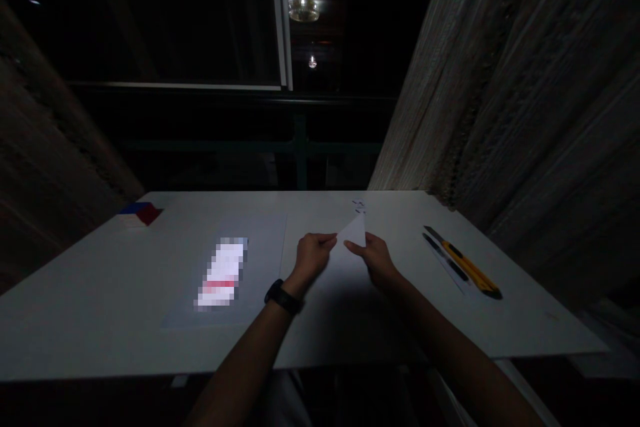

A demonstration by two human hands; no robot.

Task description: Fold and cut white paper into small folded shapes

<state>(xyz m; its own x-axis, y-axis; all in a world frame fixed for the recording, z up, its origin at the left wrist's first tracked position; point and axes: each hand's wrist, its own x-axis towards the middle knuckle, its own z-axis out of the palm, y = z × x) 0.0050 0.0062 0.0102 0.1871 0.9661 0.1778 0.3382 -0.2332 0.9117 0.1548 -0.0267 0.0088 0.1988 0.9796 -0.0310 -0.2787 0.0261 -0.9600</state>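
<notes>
Between my two hands, above the middle of the table, is a folded piece of white paper point(356, 231) with a pointed top. My left hand point(314, 255), with a dark watch point(283, 297) on its wrist, pinches the paper's left corner between thumb and fingers. On the other side my right hand point(376, 257) grips the lower right edge, its thumb lying across the front. The fingers behind the paper are hidden. Just beyond the paper's tip, small dark marks or scraps point(359, 205) show on the table.
A lit, blurred-out phone-like screen point(223, 273) lies on a white sheet point(270, 233) at left. A red, blue and white cube point(139, 214) sits at the far left. At right are a yellow utility knife point(467, 263) and a pen point(446, 257) on the white table point(530, 327). Curtains point(425, 80) hang behind.
</notes>
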